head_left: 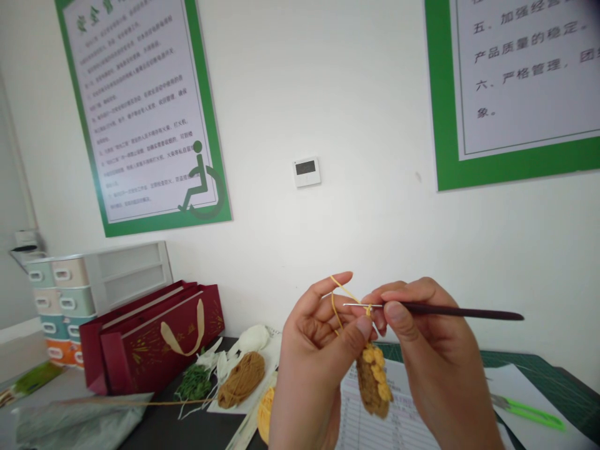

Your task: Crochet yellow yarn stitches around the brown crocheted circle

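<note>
My right hand (434, 356) pinches a crochet hook (450, 309) with a slim dark handle and a silver shaft. Its tip sits in the top stitches of a crocheted corn cob (374, 382), which has yellow bobbles on a brown body. My left hand (316, 356) holds that piece at the top between thumb and fingers, and the piece hangs down between my hands. Yellow yarn (339, 292) runs from the stitches over my raised left index finger. My left palm hides the far side of the work.
A dark table holds brown and yellow yarn balls (241, 379), green yarn (194, 382), a printed sheet (384, 419), a green cutting mat (529, 369) and green-handled scissors (527, 414). A red gift bag (150, 337) stands before plastic drawers (60, 306). Green-framed notices hang on the wall.
</note>
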A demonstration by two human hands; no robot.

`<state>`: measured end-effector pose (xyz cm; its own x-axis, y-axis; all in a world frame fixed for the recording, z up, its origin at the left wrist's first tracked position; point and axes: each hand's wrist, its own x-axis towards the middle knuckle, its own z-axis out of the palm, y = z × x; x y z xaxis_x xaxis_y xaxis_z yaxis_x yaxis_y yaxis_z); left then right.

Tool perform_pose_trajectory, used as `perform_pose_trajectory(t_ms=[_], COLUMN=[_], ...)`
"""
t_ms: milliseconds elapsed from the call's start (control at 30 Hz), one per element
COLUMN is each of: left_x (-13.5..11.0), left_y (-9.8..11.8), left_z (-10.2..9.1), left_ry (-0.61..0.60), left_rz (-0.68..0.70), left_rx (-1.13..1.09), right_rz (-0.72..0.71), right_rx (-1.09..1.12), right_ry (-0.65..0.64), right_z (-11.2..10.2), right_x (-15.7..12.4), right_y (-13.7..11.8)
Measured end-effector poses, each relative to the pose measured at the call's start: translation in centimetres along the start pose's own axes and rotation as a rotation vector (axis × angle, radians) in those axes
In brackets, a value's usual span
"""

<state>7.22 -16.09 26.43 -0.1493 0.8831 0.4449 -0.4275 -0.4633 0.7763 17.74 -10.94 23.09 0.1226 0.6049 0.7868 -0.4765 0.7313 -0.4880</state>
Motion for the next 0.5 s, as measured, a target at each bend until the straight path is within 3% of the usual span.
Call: perform_pose_trajectory(t_ms=[500], left_x=[0.11], left_y=[0.12], left_z=[-0.48], left_ry=[-0.015], left_rz=[-0.028], left_rx=[-0.050], right_rz=[0.021], right_rx=[-0.026], right_ry=[-0.012], right_z=[0.06], right_x=[-0.13], right_y=[0.10])
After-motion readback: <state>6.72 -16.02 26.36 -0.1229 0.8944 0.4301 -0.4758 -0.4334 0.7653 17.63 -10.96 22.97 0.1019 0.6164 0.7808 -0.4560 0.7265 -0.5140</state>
